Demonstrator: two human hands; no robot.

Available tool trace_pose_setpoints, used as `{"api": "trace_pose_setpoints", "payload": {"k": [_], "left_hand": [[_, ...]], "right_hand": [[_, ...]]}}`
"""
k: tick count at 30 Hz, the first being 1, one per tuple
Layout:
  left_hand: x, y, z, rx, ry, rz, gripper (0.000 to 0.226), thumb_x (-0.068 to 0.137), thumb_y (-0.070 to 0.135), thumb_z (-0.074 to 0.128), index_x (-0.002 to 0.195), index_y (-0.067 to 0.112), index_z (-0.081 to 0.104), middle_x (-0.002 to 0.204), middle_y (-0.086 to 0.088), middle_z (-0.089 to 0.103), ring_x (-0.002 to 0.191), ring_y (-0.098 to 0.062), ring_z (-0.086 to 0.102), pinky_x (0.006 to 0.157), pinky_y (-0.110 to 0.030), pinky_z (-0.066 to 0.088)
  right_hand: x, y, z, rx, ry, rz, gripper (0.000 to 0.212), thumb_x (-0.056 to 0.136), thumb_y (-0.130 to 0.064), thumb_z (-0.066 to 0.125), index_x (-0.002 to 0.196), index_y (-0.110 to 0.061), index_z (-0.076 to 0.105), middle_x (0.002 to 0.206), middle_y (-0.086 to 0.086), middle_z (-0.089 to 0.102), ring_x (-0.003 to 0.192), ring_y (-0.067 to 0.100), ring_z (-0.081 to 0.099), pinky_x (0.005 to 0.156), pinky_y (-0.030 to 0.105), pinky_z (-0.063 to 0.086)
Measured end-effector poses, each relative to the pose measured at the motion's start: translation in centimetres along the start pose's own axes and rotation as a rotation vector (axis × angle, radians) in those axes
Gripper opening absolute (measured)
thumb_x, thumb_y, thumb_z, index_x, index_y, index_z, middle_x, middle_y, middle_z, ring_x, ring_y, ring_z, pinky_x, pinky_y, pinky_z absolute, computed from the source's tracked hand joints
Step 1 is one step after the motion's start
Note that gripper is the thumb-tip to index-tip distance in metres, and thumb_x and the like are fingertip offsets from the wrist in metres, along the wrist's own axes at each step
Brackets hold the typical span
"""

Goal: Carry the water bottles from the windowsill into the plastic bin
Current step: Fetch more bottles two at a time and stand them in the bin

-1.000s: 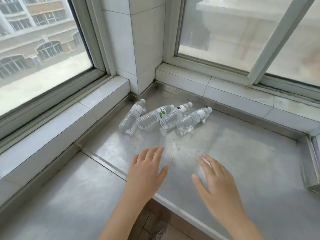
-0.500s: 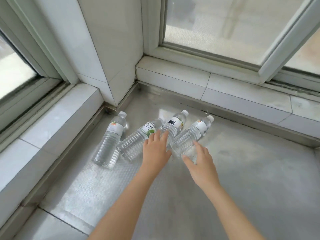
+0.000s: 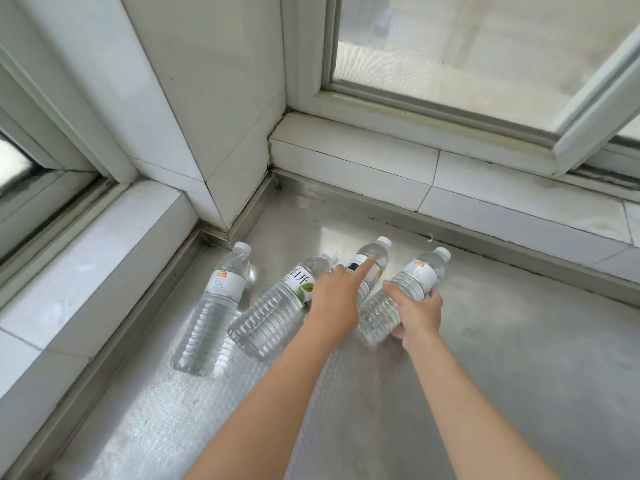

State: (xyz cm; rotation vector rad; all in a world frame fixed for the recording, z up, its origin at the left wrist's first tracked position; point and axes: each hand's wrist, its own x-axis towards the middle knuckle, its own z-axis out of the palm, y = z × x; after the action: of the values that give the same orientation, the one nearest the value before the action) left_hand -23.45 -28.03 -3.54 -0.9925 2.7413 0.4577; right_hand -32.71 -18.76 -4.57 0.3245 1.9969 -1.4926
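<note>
Clear plastic water bottles, 4 of them, white-capped, lie on their sides on the embossed steel windowsill [image 3: 519, 341], caps toward the corner of the white window frames [image 3: 433, 109].

Change in the last second: both hands went from hovering spread above the sill to contact. The right hand [image 3: 417, 315] now curls round the rightmost orange-logo bottle [image 3: 412, 282], thumb on top, fingers underneath. The left hand [image 3: 334, 299] lies over the black-label bottle [image 3: 372, 261], index finger stretched along its neck; can't tell if the other fingers have closed on it.

Green-leaf-label bottle [image 3: 277, 306] and the far-left orange-logo bottle [image 3: 214, 303] are untouched, just beside the left hand.

Meaning: first pickup looks underway, 1 bottle secured, a second probably next. Nothing lifted yet. The plastic bin isn't in view, so all 4 carries remain.
</note>
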Motion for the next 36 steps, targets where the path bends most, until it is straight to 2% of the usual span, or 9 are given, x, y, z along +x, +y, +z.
{"api": "trace_pose_setpoints", "payload": {"k": [4, 7, 10, 12, 14, 17, 22, 25, 36], "left_hand": [[0.7, -0.4, -0.8, -0.163, -0.059, -0.025, 0.105, 0.075, 0.015, 0.077, 0.155, 0.041, 0.014, 0.116, -0.013, 0.06, 0.101, -0.032, 0.063, 0.068, -0.032, 0.042], [0.2, -1.1, -0.7, -0.492, -0.117, -0.078, 0.113, 0.063, 0.016, 0.083, 0.153, 0.045, 0.021, 0.119, -0.003, 0.065, 0.1, -0.025, 0.063, 0.069, -0.029, 0.044], [-1.5, -1.1, -0.4, -0.708, -0.171, -0.108, 0.117, 0.057, 0.019, 0.087, 0.152, 0.047, 0.025, 0.131, 0.007, 0.059, 0.114, -0.021, 0.058, 0.089, -0.035, 0.051], [-3.1, -0.9, -0.2, -0.804, -0.188, -0.118, 0.117, 0.055, 0.016, 0.089, 0.151, 0.045, 0.028, 0.122, 0.01, 0.057, 0.118, -0.019, 0.056, 0.099, -0.042, 0.05], [-4.6, -0.7, -0.3, -0.946, -0.194, -0.129, 0.116, 0.053, 0.011, 0.09, 0.147, 0.048, 0.034, 0.121, 0.011, 0.057, 0.112, -0.012, 0.058, 0.095, -0.039, 0.053], [-7.0, 0.0, -1.5, -1.122, -0.201, -0.095, 0.11, 0.055, -0.001, 0.089, 0.139, 0.053, 0.041, 0.119, 0.005, 0.059, 0.099, -0.002, 0.059, 0.069, -0.014, 0.052], [-12.0, 2.8, -4.4, -1.257, -0.114, 0.017, 0.105, 0.045, 0.004, 0.089, 0.122, 0.064, 0.051, 0.113, 0.004, 0.069, 0.104, -0.012, 0.066, 0.075, -0.022, 0.055], [-15.2, 5.3, -5.5, -1.288, -0.056, 0.101, 0.108, 0.044, 0.005, 0.089, 0.13, 0.059, 0.051, 0.11, 0.004, 0.072, 0.1, -0.012, 0.069, 0.079, -0.026, 0.057], [-31.9, 16.0, -4.4, -1.293, -0.019, 0.377, 0.112, 0.047, 0.009, 0.091, 0.136, 0.057, 0.045, 0.121, 0.002, 0.071, 0.113, -0.018, 0.067, 0.089, -0.041, 0.054]], "right_hand": [[0.9, -0.4, -0.4, 0.058, -0.012, 0.028, 0.066, 0.058, -0.015, 0.085, 0.115, -0.014, 0.052, 0.104, 0.01, 0.069, 0.079, 0.028, 0.071, 0.059, 0.052, 0.059], [0.6, -0.5, -1.8, 0.091, -0.082, 0.042, 0.051, 0.068, -0.008, 0.081, 0.113, -0.011, 0.056, 0.104, 0.01, 0.07, 0.078, 0.026, 0.071, 0.05, 0.037, 0.058], [-0.2, -0.3, -3.7, 0.086, -0.157, 0.055, 0.047, 0.073, -0.006, 0.078, 0.115, -0.012, 0.057, 0.106, 0.011, 0.07, 0.073, 0.023, 0.069, 0.046, 0.029, 0.055], [-0.9, 0.0, -5.2, 0.073, -0.186, 0.043, 0.052, 0.073, -0.007, 0.078, 0.119, -0.016, 0.055, 0.108, 0.014, 0.069, 0.074, 0.024, 0.07, 0.049, 0.032, 0.056], [-1.7, 0.3, -6.8, 0.067, -0.209, 0.006, 0.061, 0.07, -0.006, 0.08, 0.123, -0.021, 0.052, 0.11, 0.015, 0.068, 0.08, 0.026, 0.072, 0.057, 0.038, 0.058], [-3.8, 0.2, -9.5, 0.055, -0.249, -0.088, 0.065, 0.07, -0.003, 0.079, 0.124, -0.028, 0.052, 0.114, 0.012, 0.066, 0.088, 0.025, 0.071, 0.065, 0.042, 0.059], [-9.1, -0.6, -14.3, 0.068, -0.286, -0.257, 0.081, 0.054, -0.011, 0.083, 0.127, -0.031, 0.053, 0.113, 0.007, 0.065, 0.093, 0.026, 0.07, 0.077, 0.049, 0.058], [-12.7, -0.5, -17.6, 0.099, -0.27, -0.337, 0.087, 0.052, -0.011, 0.083, 0.13, -0.032, 0.05, 0.113, 0.009, 0.063, 0.094, 0.028, 0.069, 0.072, 0.043, 0.058], [-27.0, 5.7, -34.0, 0.18, -0.106, -0.577, 0.09, 0.041, -0.026, 0.087, 0.121, -0.048, 0.053, 0.116, -0.003, 0.064, 0.105, 0.025, 0.065, 0.089, 0.055, 0.052]]}}
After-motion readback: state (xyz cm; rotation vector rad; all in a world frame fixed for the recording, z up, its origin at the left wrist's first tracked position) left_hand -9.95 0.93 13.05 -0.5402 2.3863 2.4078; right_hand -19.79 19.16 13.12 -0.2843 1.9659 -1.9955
